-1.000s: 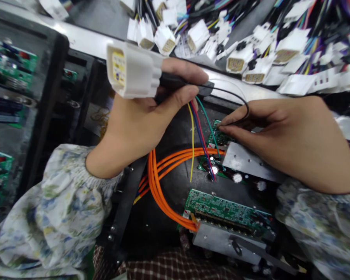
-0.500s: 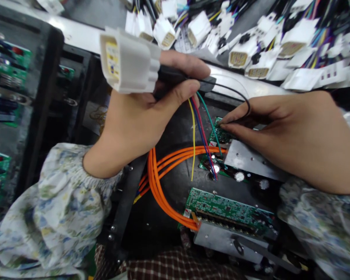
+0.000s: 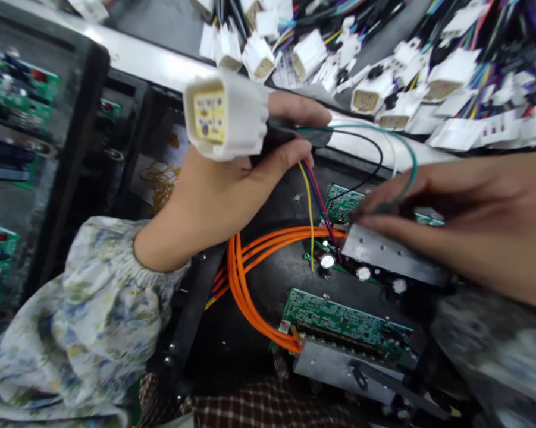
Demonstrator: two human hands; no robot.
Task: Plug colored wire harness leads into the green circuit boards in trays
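Observation:
My left hand (image 3: 232, 196) is closed round the black sleeve of a wire harness, and its white connector (image 3: 243, 122) with a yellow face points left. Yellow, blue and red wires (image 3: 309, 196) dangle below my thumb. Between finger and thumb, my right hand (image 3: 464, 202) pinches a green wire (image 3: 414, 163) that loops over from the harness; its tip is hidden and blurred. Behind the fingertips a black wire (image 3: 381, 156) curves down to the upper circuit board (image 3: 339, 199). The metal heat sink (image 3: 384, 246) lies just under my right fingers.
A second circuit board (image 3: 339, 315) with its own heat sink sits nearer to me. Orange cables (image 3: 238, 285) loop between the two boards. Many white connectors (image 3: 310, 53) with wires lie along the back. More boards (image 3: 20, 89) stand in black frames at left.
My right hand has left the black wire, which now reaches the upper board, and has taken the green wire. The left hand with the connector has shifted slightly right and down.

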